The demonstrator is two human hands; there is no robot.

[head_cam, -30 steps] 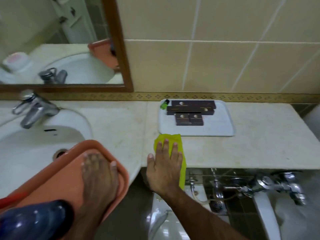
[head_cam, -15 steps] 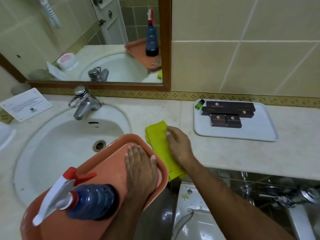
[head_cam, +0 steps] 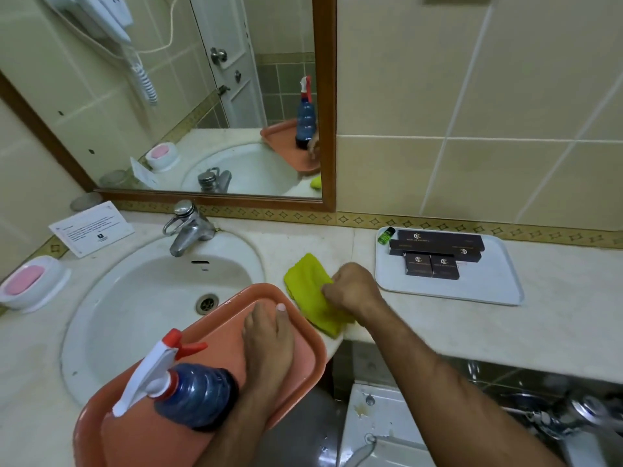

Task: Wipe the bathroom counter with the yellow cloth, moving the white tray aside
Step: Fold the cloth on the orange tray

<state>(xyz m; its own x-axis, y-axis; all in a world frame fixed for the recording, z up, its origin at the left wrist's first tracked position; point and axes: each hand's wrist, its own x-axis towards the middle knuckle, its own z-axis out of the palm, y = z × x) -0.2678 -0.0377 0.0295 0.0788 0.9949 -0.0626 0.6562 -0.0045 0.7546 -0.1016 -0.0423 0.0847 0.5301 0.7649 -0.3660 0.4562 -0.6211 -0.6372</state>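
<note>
Between the basin and the white tray (head_cam: 499,291), my right hand (head_cam: 354,288) was closed on the yellow cloth (head_cam: 310,294), fingers bunched into the fabric and pressing it against the counter (head_cam: 438,328). The cloth lay partly folded near the front edge, one corner reaching the lip. My left hand (head_cam: 269,335) rested flat, fingers spread and gripping nothing, on an orange tray (head_cam: 296,375) that sat over the rim of the sink (head_cam: 111,298) with a blue spray bottle (head_cam: 188,389) lying on it. I judged the wiping step to be underway on the stretch beside the basin. The white tray sat just beside my right hand, against the back wall, loaded with dark boxes (head_cam: 435,252) and a small green bottle (head_cam: 385,234). It had not been shifted, so the next move called for sliding it aside, level enough to keep the boxes from tumbling, then wiping underneath.
</note>
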